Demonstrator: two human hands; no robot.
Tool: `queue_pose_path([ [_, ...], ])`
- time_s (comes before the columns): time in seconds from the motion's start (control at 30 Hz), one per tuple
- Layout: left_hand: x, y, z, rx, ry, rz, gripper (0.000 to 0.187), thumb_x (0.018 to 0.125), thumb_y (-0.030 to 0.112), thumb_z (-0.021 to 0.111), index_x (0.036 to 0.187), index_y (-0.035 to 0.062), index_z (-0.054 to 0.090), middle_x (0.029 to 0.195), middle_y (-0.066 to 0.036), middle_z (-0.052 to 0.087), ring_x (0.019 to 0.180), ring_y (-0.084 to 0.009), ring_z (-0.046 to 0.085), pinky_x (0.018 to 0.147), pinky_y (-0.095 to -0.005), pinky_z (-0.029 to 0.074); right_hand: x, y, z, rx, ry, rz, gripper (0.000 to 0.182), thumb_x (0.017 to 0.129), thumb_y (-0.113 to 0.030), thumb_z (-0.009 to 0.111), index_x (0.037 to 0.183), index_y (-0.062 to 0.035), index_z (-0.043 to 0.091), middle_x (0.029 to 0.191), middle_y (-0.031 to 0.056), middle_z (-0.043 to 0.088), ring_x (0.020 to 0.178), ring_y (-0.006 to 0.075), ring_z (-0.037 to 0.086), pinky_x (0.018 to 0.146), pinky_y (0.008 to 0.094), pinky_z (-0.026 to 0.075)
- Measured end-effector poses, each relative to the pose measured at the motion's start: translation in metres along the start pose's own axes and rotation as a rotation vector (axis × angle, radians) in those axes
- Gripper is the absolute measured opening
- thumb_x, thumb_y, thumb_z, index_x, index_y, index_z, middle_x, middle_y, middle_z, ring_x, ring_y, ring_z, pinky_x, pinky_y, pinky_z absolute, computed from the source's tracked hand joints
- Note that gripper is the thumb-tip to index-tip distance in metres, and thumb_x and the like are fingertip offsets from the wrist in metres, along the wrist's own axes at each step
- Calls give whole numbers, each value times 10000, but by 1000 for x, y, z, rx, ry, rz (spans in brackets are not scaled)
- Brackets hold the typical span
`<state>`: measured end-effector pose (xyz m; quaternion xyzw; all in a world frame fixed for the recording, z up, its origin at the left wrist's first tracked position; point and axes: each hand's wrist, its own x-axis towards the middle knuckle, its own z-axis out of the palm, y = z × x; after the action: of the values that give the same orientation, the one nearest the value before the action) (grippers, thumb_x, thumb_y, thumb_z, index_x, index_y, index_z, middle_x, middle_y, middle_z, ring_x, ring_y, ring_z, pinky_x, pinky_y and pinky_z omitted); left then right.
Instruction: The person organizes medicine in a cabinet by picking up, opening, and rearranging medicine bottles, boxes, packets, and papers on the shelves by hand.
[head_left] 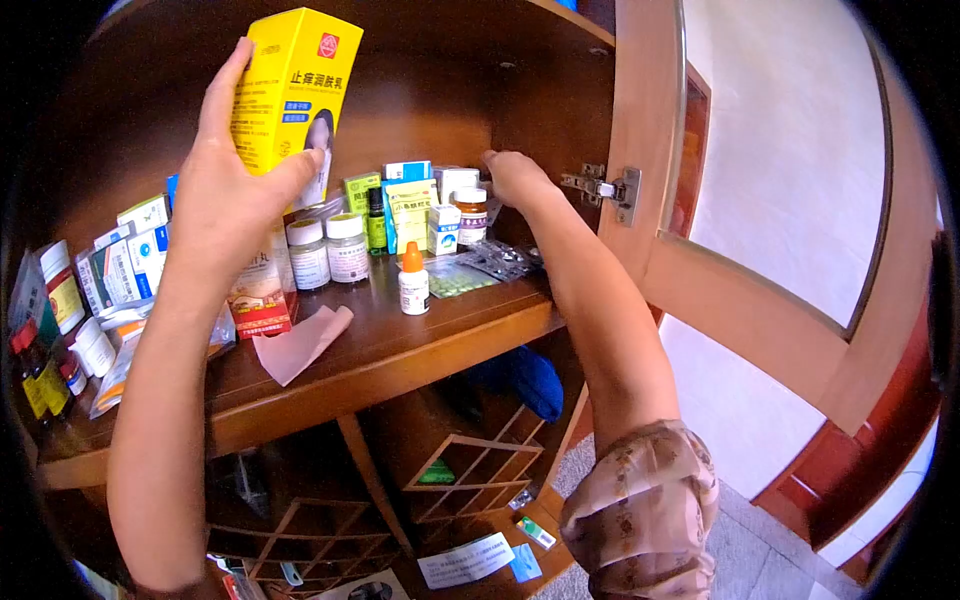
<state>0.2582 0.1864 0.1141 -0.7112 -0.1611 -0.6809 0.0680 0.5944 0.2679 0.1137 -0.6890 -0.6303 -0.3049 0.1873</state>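
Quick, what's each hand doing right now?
Left hand: holding the yellow box.
Right hand: cannot tell whether it's open or holding anything.

Single head-worn camera, wide fisheye view with black curved borders. Looks forward and down, from wearer's own viewpoint, into open wooden cabinet [440, 110]. Close range: shelf [378, 310] within arm's reach, slanting up toward right of frame. Left forearm [165, 430] and right forearm [590, 290] enter from below. Cabinet door [750, 320] at right; tiled floor [765, 555] at lower right.
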Motion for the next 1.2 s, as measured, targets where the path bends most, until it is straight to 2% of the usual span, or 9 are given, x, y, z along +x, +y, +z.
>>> queue_pose_path([
  [0.17,0,4,0,-20,-9,-5,834,694,119,718,1412,133,293,1155,-216,580,969,-250,626,822,-334,511,-6,-3,-18,-88,18,-2,262,850,-59,467,1068,-19,608,1064,209,626,997,357,608,832,440,500],
  [0.37,0,4,0,30,-5,17,819,705,134,714,1409,120,295,1150,-226,581,972,-260,627,829,-341,509,-2,-2,-32,-136,121,89,307,804,-221,637,1068,-70,598,1088,166,595,957,338,613,813,428,501],
  [0.47,1,2,-1,0,-3,24,813,709,143,714,1406,111,296,1149,-226,583,967,-266,630,829,-345,509,-5,-9,-52,-90,373,171,313,813,-248,631,1071,-76,591,1062,161,593,927,347,616,774,434,508],
  [0.57,1,1,-2,-19,11,14,810,711,152,715,1404,105,298,1142,-222,590,966,-268,630,827,-348,509,0,-2,-57,276,627,80,331,836,-227,638,1098,-33,584,894,155,639,868,320,639,715,396,513],
  [0.6,1,1,-2,-47,6,11,810,711,157,716,1403,105,299,1137,-219,594,966,-268,630,825,-347,509,0,-6,-60,546,599,66,310,856,-219,641,1081,-11,594,771,91,635,733,186,622,615,297,490],
  [0.63,1,1,-2,-44,11,11,810,711,157,716,1403,105,299,1137,-219,594,966,-268,630,825,-347,509,-1,-10,-63,546,600,59,310,856,-219,641,1081,-11,594,771,91,635,733,186,622,615,297,490],
  [0.73,3,1,-2,-38,14,-39,828,706,168,727,1408,110,292,1128,-217,599,962,-263,630,816,-342,507,-24,-27,-76,1147,287,153,256,867,-235,647,1029,-39,613,726,-22,563,598,43,468,505,191,367],
  [1.03,2,-5,-2,-83,-31,-150,897,721,272,739,1432,78,228,1183,-254,545,1005,-307,600,847,-342,487,-83,-54,-90,1339,246,-10,220,854,-223,663,980,-52,604,682,-35,538,570,35,473,495,181,368],
  [1.2,2,-9,2,-173,-75,-174,886,749,321,726,1427,41,229,1211,-242,522,1032,-251,581,860,-316,473,-116,-53,-98,1491,212,-44,201,851,-194,655,958,-37,588,691,-10,561,531,33,506,452,170,400],
])
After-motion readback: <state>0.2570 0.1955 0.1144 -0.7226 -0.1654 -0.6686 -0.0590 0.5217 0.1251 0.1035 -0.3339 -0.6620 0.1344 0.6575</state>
